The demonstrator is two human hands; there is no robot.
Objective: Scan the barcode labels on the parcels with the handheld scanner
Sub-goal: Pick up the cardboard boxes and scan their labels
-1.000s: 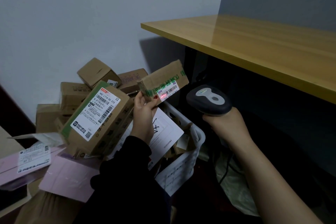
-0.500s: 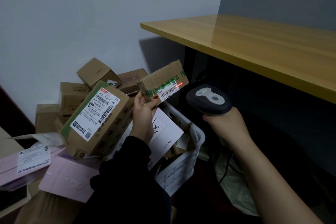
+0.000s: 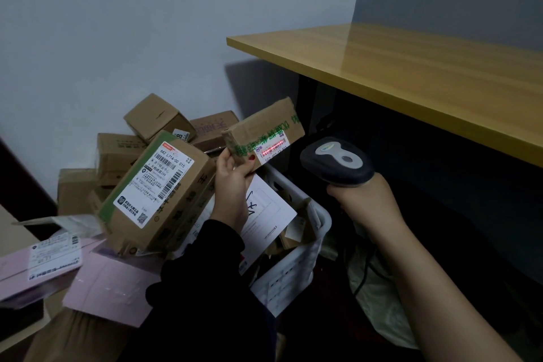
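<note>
Head view: my left hand (image 3: pixel 232 185) holds a small cardboard parcel (image 3: pixel 264 128) up above the white basket (image 3: pixel 296 270), its fingers (image 3: pixel 224 157) curled round the lower left corner and the thumb pressed on the front. The parcel's barcode label (image 3: pixel 273 149) faces the scanner (image 3: pixel 338 160), and a red line of light lies across the bars. My right hand (image 3: pixel 364 203) has its fingers wrapped round the scanner's handle, just right of the parcel, below the edge of the yellow desk (image 3: pixel 411 79). A bigger labelled box (image 3: pixel 158 194) sits just left of my left hand.

Right hand (image 3: pixel 364 203) hides scanner (image 3: pixel 338 160) handle; parcel (image 3: pixel 264 128) label (image 3: pixel 271 150) blurred
</note>
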